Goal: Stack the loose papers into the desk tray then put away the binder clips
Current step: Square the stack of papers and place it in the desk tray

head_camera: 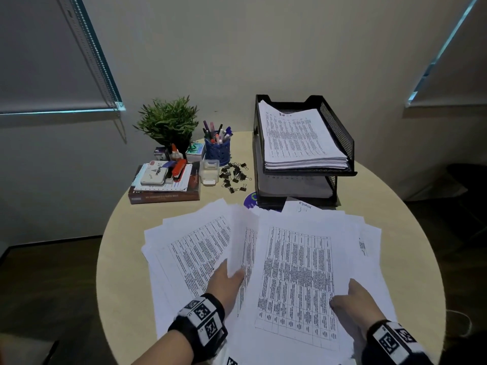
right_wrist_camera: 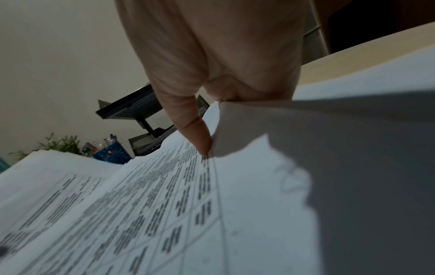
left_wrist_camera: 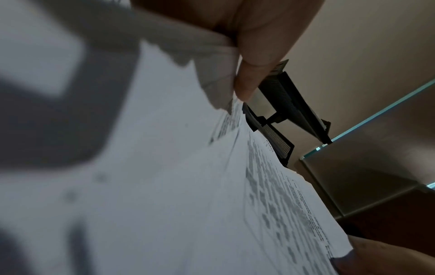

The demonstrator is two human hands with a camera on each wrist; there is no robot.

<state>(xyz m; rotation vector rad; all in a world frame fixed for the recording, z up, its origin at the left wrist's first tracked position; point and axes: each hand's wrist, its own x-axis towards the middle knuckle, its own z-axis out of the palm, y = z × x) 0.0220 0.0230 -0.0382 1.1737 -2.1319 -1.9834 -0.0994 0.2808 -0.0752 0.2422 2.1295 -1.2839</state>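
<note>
Loose printed papers [head_camera: 295, 272] lie fanned over the near half of the round table. My left hand [head_camera: 226, 281] pinches the lower edge of a lifted sheet near the middle of the spread; in the left wrist view its thumb [left_wrist_camera: 254, 61] clamps the paper [left_wrist_camera: 176, 186]. My right hand [head_camera: 353, 296] grips the right side of the top sheets, with its thumb [right_wrist_camera: 188, 111] on top and the fingers hidden under the paper [right_wrist_camera: 164, 204]. The black mesh two-tier desk tray [head_camera: 340, 133] stands behind, and its top tier holds a paper stack [head_camera: 297, 138]. Several black binder clips [head_camera: 235, 175] lie in a heap left of the tray.
At the back left are a potted plant [head_camera: 168, 119], a blue pen cup [head_camera: 217, 148], a small clear box [head_camera: 209, 171] and a book pile with a red stapler [head_camera: 179, 167]. The table's rim [head_camera: 110, 259] curves close on both sides.
</note>
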